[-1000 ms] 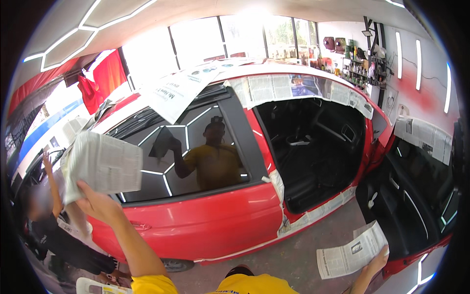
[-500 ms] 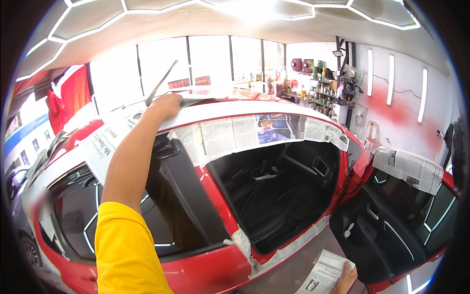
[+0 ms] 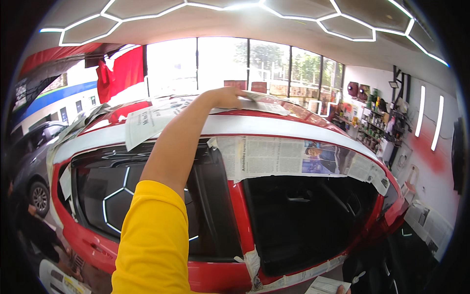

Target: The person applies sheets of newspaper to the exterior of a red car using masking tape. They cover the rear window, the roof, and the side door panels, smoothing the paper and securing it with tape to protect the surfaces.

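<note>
My left hand (image 3: 227,97), on a bare forearm with a yellow sleeve, reaches across the roof of a red car. Its fingers are closed on a newspaper sheet (image 3: 268,106), which lies low over the roof; part of the sheet is blurred. Left of my forearm, another newspaper sheet (image 3: 147,123) drapes over the white band (image 3: 274,127) along the roof edge. At the bottom edge my right hand (image 3: 341,290) shows only fingertips, holding a folded newspaper (image 3: 327,285). More newspaper (image 3: 274,158) is fixed along the top of the front door opening.
The front door (image 3: 387,255) stands open at the right, newspaper on its upper edge. A person in dark clothes (image 3: 36,232) is low at the left, near a grey car (image 3: 36,147). Shelves of cans (image 3: 374,120) stand at the far right.
My left hand has swung the newspaper sheet down from standing on edge to low over the roof. The view has turned left, and the right hand has sunk mostly out of view.
</note>
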Action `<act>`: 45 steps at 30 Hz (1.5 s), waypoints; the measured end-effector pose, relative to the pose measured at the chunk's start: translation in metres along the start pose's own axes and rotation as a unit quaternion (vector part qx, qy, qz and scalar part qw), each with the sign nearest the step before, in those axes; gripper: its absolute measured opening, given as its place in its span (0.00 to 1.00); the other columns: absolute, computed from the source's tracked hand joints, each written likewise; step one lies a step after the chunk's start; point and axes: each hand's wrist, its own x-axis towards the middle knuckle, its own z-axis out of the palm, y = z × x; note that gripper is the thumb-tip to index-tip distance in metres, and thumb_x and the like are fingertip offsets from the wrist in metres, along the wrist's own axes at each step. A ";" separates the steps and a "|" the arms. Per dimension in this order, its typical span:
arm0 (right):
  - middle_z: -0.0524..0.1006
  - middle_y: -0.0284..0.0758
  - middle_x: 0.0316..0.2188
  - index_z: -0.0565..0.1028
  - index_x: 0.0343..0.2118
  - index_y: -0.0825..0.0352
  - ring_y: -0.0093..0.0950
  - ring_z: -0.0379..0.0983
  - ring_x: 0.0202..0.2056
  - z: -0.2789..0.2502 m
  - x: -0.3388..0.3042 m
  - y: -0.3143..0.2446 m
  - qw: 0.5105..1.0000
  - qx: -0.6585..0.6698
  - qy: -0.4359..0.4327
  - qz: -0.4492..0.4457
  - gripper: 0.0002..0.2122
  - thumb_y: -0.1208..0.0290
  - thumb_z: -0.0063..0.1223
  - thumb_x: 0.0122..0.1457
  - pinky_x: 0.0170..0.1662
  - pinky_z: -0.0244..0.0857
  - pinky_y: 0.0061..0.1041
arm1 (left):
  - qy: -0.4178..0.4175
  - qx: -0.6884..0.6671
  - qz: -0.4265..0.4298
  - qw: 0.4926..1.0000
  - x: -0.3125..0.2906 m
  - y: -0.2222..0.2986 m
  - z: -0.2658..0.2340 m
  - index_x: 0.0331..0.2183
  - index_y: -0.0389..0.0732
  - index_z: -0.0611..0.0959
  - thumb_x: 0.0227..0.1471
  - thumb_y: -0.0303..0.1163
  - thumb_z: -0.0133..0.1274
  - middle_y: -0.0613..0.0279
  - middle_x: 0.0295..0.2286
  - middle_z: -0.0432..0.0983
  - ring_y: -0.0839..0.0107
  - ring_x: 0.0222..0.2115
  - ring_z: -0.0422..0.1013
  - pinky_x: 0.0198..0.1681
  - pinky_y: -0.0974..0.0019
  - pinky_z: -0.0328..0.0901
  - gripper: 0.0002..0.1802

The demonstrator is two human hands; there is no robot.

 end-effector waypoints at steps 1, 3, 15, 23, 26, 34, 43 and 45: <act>0.81 0.54 0.51 0.76 0.57 0.80 0.41 0.78 0.51 0.008 0.016 -0.009 0.999 0.008 -0.005 -0.053 0.27 0.57 0.60 0.69 0.57 0.70 0.38 | 0.041 -0.023 0.007 0.999 -0.009 0.011 0.001 0.64 0.43 0.78 0.51 0.36 0.58 0.40 0.61 0.73 0.47 0.61 0.70 0.67 0.51 0.62 0.37; 0.78 0.57 0.57 0.73 0.60 0.80 0.45 0.75 0.57 0.025 0.047 -0.018 0.988 0.027 -0.008 -0.152 0.29 0.56 0.60 0.69 0.62 0.66 0.39 | 0.217 -0.045 0.079 0.972 -0.038 0.067 0.019 0.60 0.40 0.81 0.53 0.36 0.58 0.44 0.58 0.77 0.49 0.60 0.72 0.65 0.53 0.64 0.32; 0.87 0.45 0.38 0.82 0.47 0.77 0.28 0.84 0.39 0.052 0.031 -0.145 0.591 0.251 -0.628 -0.441 0.13 0.73 0.60 0.66 0.43 0.75 0.28 | 0.152 -0.813 -0.073 0.557 -0.413 0.272 0.319 0.72 0.36 0.60 0.51 0.69 0.65 0.51 0.69 0.62 0.57 0.69 0.59 0.71 0.48 0.56 0.64; 0.85 0.41 0.43 0.78 0.60 0.65 0.25 0.80 0.33 0.087 -0.035 -0.146 0.647 0.117 -0.598 -0.459 0.25 0.67 0.69 0.59 0.41 0.73 0.27 | 0.485 -0.637 -0.306 0.516 -0.476 0.313 0.251 0.49 0.33 0.84 0.65 0.33 0.61 0.55 0.45 0.85 0.64 0.41 0.82 0.47 0.59 0.75 0.16; 0.79 0.33 0.41 0.73 0.66 0.63 0.24 0.65 0.25 0.104 -0.051 -0.134 0.776 0.117 -0.395 -0.477 0.37 0.66 0.76 0.51 0.33 0.65 0.27 | 0.531 -0.496 -0.371 0.578 -0.495 0.312 0.253 0.43 0.30 0.88 0.60 0.29 0.66 0.60 0.36 0.86 0.74 0.33 0.79 0.38 0.67 0.71 0.13; 0.75 0.34 0.47 0.62 0.71 0.65 0.19 0.69 0.38 0.015 -0.234 -0.104 0.653 0.238 -0.601 -0.394 0.49 0.67 0.82 0.46 0.42 0.68 0.23 | 0.535 -0.490 -0.354 0.590 -0.551 0.381 0.240 0.44 0.30 0.87 0.55 0.31 0.72 0.57 0.39 0.86 0.75 0.34 0.79 0.41 0.67 0.73 0.19; 0.78 0.35 0.49 0.65 0.67 0.68 0.21 0.77 0.43 0.002 -0.298 -0.045 0.602 0.320 -0.703 -0.204 0.36 0.75 0.73 0.57 0.48 0.73 0.21 | 0.501 -0.614 -0.268 0.548 -0.621 0.395 0.269 0.48 0.33 0.80 0.69 0.47 0.56 0.62 0.39 0.82 0.78 0.37 0.76 0.42 0.68 0.73 0.24; 0.79 0.34 0.46 0.68 0.64 0.68 0.21 0.77 0.42 0.002 -0.293 -0.044 0.616 0.313 -0.683 -0.237 0.32 0.76 0.71 0.58 0.47 0.73 0.21 | 0.499 -0.630 -0.276 0.528 -0.614 0.408 0.261 0.50 0.33 0.79 0.73 0.43 0.50 0.62 0.40 0.82 0.78 0.39 0.76 0.43 0.68 0.72 0.20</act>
